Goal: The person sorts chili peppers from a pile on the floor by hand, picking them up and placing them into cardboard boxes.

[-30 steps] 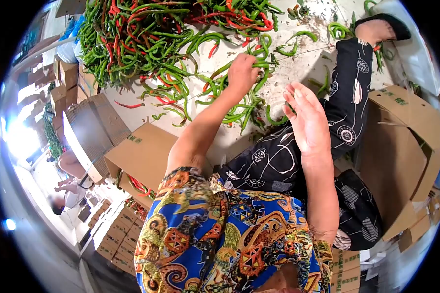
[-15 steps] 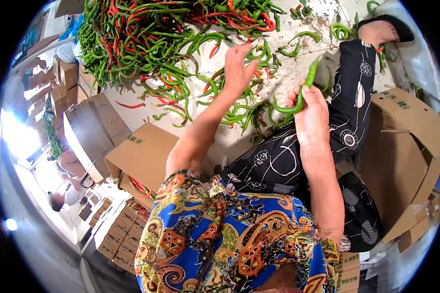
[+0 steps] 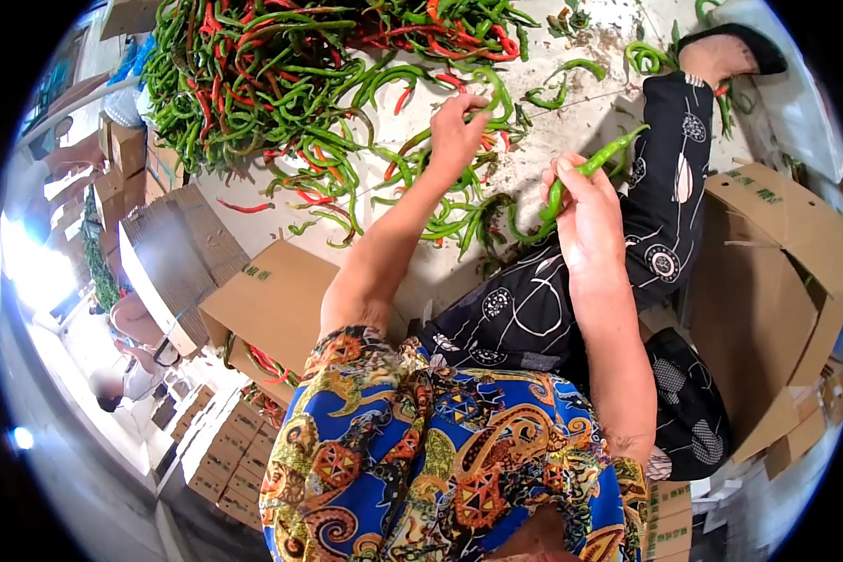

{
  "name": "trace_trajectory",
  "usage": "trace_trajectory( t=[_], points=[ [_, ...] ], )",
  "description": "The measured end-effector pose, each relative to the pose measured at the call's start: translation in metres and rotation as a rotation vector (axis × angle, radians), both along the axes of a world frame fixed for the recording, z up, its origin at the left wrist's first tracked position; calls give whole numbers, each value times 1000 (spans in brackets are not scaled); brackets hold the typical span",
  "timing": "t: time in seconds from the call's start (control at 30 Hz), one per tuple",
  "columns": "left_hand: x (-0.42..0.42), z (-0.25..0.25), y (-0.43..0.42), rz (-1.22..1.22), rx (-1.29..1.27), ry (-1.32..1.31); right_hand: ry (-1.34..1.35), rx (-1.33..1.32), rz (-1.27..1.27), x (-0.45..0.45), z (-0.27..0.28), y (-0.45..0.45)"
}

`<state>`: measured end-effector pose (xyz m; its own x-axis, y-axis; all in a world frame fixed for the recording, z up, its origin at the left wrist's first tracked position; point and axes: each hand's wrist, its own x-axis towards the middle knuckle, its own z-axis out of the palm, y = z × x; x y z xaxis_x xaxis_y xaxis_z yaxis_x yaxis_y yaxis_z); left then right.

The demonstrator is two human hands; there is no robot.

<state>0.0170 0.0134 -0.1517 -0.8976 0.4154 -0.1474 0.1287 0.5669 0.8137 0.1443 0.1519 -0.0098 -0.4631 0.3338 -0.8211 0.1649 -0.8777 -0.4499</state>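
Nearest the heap's (image 3: 253, 89) front, an open box (image 3: 276, 290) stands, while off the heap's right side the right hand (image 3: 579, 201) has its grip closed around a curved green pepper (image 3: 614, 150) and the left hand (image 3: 459, 131), closer to the heap, reaches among loose peppers (image 3: 445, 228), its grip impossible to tell.

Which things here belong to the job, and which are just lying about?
Likely job: green pepper in the right hand; loose peppers by the left hand; pepper pile.

Seemingly just lying about: flattened cardboard stack; stacked cartons; dark floor scraps.
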Motion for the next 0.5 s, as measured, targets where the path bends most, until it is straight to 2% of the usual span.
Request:
trace_trajectory(
  t=[0.03,0.1,0.17,0.23,0.27,0.3,0.37,0.47,0.5],
  points=[
    [8,46,10,27,126,-175,-15,7,5,0,-1,-1],
    [28,90,15,-64,287,-456,-8,5,32,-2,4,0],
    [32,104,14,-461,403,-214,2,-3,20,-4,6,1],
    [27,100,11,-243,436,-785,-10,45,19,-1,6,2],
    [23,73,10,-38,542,-836,-23,72,-1,0,6,2],
    [12,56,13,70,467,-762,-34,98,-24,-1,6,2],
    [2,2,20,66,45,-420,-39,126,-2,-5,10,2],
    [16,-44,24,-23,-405,196,-7,128,18,-5,13,2],
    [17,-48,29,-58,-381,239,4,155,13,-2,10,4]
  ],
)
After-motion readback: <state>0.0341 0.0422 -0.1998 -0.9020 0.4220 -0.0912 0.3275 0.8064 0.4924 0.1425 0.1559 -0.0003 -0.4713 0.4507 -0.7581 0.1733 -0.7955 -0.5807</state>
